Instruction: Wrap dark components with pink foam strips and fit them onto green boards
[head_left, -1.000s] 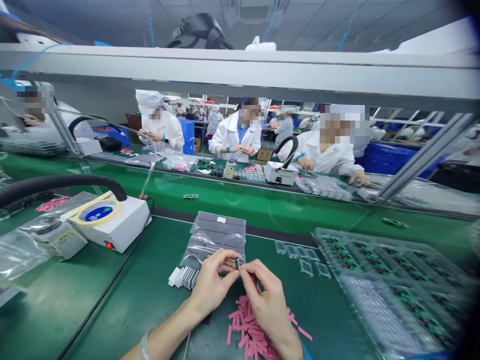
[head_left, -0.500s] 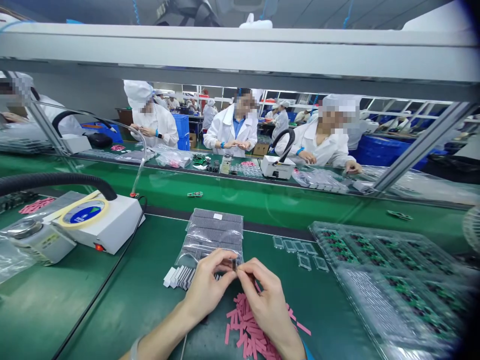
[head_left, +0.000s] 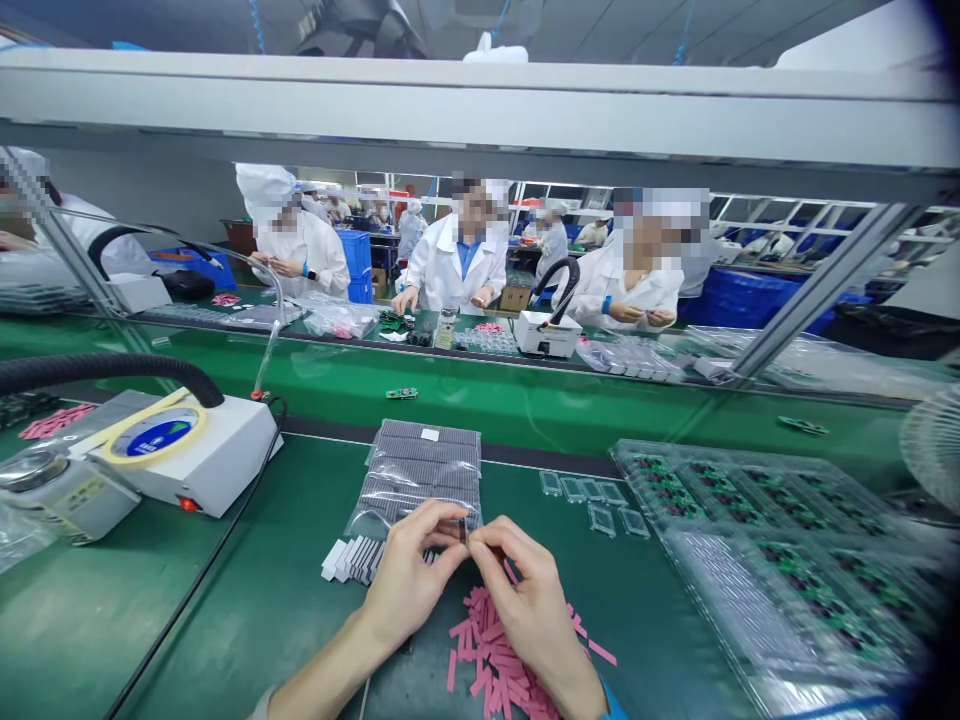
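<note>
My left hand (head_left: 411, 570) pinches a small dark rectangular piece (head_left: 463, 529) between thumb and fingertips. The fingertips of my right hand (head_left: 525, 590) are closed together at that piece's right edge; whether they grip it or something thinner is too small to tell. Beneath my right hand lies a loose heap of pink strips (head_left: 491, 660). Beside my left hand, a fanned row of white-and-grey flat pieces (head_left: 352, 560) is partly covered by the fingers. Just beyond both hands lies a clear bag of grey ribbed strips (head_left: 424, 465).
Clear trays with green circuit boards (head_left: 780, 560) occupy the right side. Several small clear plastic frames (head_left: 592, 490) lie nearer the middle. A white machine (head_left: 202, 450) with a hose, and a black cable (head_left: 202, 580), are at left. Co-workers (head_left: 457, 255) sit across the green conveyor (head_left: 495, 400).
Both my hands keep the same pinch; the view has shifted slightly. A circuit board on the conveyor has moved right. The middle co-worker's hands have parted; the right co-worker's have come together.
</note>
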